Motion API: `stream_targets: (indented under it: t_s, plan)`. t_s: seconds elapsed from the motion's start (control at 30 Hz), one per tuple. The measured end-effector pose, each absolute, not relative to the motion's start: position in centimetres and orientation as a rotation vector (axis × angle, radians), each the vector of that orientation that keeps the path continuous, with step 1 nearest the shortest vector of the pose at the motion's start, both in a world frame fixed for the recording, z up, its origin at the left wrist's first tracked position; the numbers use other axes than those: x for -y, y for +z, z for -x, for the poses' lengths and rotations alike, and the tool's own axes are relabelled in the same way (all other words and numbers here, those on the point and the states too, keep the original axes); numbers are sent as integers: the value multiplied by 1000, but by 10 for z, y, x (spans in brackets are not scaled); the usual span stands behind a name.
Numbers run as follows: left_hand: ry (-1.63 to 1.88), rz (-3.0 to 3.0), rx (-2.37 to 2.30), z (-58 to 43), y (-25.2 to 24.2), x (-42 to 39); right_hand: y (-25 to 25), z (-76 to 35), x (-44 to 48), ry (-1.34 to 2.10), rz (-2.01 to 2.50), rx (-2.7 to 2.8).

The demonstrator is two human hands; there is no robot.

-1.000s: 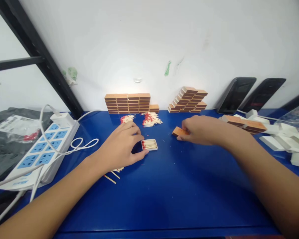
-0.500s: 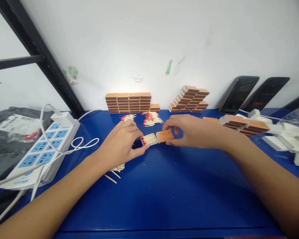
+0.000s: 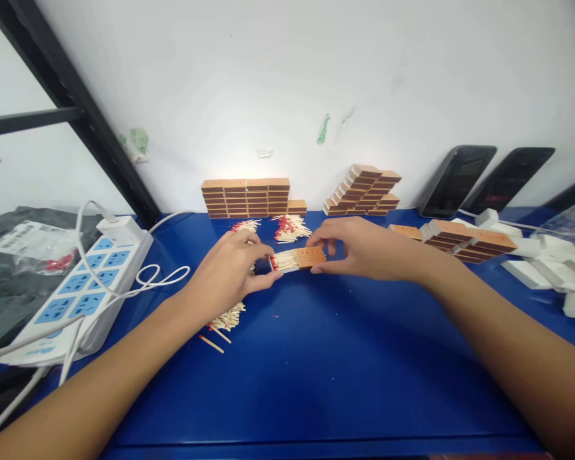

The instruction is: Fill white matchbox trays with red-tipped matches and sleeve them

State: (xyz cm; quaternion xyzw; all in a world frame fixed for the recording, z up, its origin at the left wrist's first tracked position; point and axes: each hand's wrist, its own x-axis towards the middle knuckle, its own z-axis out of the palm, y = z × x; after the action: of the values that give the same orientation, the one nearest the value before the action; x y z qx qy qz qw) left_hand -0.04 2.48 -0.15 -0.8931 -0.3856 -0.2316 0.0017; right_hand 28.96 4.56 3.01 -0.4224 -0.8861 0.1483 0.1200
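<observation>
Between my hands is a matchbox in two parts. My left hand (image 3: 242, 265) pinches the left end of its white tray (image 3: 290, 269), which is filled with red-tipped matches (image 3: 284, 260). My right hand (image 3: 347, 248) grips the orange matchbox sleeve (image 3: 311, 257) by its right end. The tray's right end meets the sleeve's opening and appears to sit slightly inside it. A pile of loose matches (image 3: 230, 316) lies beneath my left wrist, partly hidden. Behind my hands are two more piles, one match pile (image 3: 291, 229) in the middle and another (image 3: 246, 225) to its left.
Stacked matchboxes (image 3: 246, 199) stand against the wall, with a stepped stack (image 3: 364, 190) further right. More sleeves (image 3: 464, 239) and white trays (image 3: 551, 262) lie at the right. Two phones (image 3: 460, 182) lean on the wall. A power strip (image 3: 84, 287) with white cables occupies the left.
The sleeve has moved left against the tray, and their gap has closed. My right hand has shifted slightly left with it; more of the pile by my left wrist shows.
</observation>
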Motion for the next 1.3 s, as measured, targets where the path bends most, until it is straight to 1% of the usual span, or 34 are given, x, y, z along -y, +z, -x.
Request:
stream_targets:
  t_s: [0.4,0.53,0.67,0.9,0.97,1.07,1.2,1.3]
  plan:
    - [-831,2852,1281,3,-3,-27,28,-280,-42,539,1130,2518]
    - [-900,2855,1215,2,-4,-25,27,-275,-38,563,1051,2476]
    - [-986,2846,1086,1,-4,-23,25,-272,-36,663,942,2451]
    - [-995,2878,1004,0,-2,-23,26,-269,-32,836,831,2506]
    - [-991,2854,979,0,-1,-23,29,-270,-34,786,843,2531]
    - [-995,2778,938,-1,1,-22,41,-281,-38,572,978,2563]
    - [-979,2721,925,-2,3,-19,75,-324,-41,209,1372,2408]
    - [-972,2722,911,-3,3,-18,95,-368,-42,-7,1789,2206]
